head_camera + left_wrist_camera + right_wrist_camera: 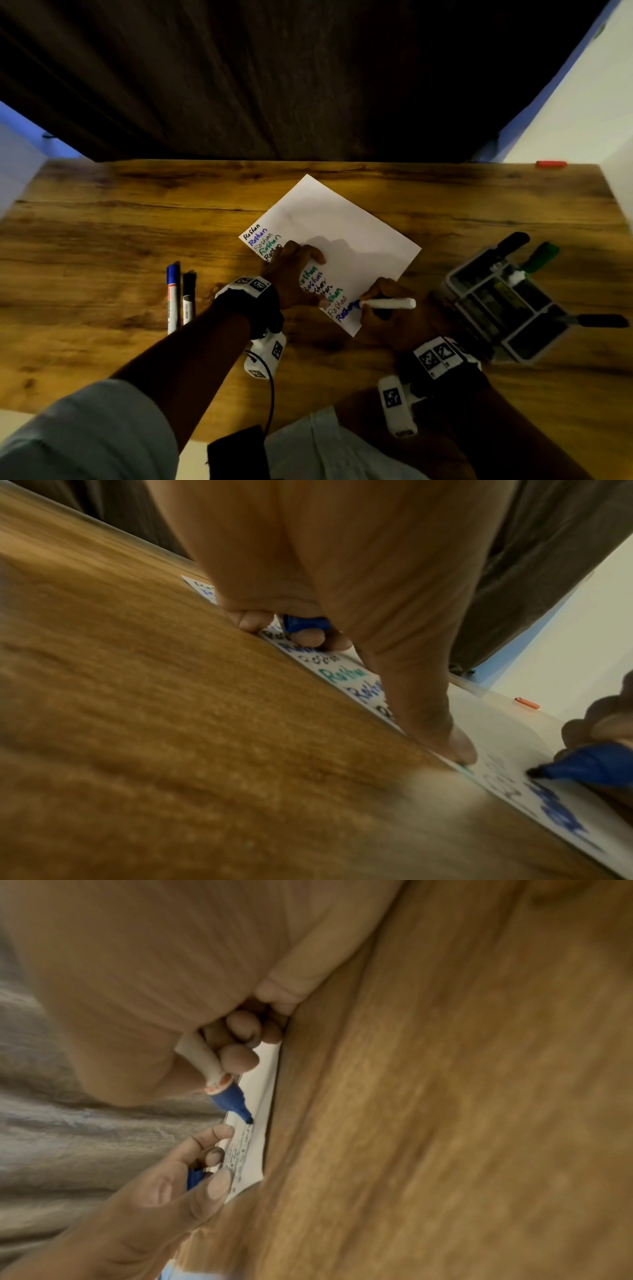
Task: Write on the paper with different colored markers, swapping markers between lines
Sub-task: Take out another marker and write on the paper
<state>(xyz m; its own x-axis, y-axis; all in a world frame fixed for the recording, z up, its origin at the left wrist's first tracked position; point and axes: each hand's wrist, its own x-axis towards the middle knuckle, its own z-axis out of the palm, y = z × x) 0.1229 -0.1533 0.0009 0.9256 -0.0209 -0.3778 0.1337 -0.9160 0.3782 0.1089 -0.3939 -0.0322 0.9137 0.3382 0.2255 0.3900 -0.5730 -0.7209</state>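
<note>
A white paper (pixel 342 233) lies at an angle on the wooden table (pixel 102 222), with several lines of the same word in black, blue and green down its left edge. My right hand (pixel 380 308) grips a blue marker (pixel 390 303) with a white barrel. Its tip touches the paper at the lowest blue line, as the left wrist view shows of the marker (pixel 596 767). My left hand (pixel 294 270) rests on the written lines. Its curled fingers hold a blue cap (pixel 304 623) and its thumb (pixel 455 745) presses the paper edge.
A capped blue marker (pixel 173 298) and a black marker (pixel 188 296) lie side by side left of the paper. A grey compartment tray (pixel 496 308) at the right holds black and green markers. A small red object (pixel 551 164) lies at the far right edge. A dark curtain hangs behind.
</note>
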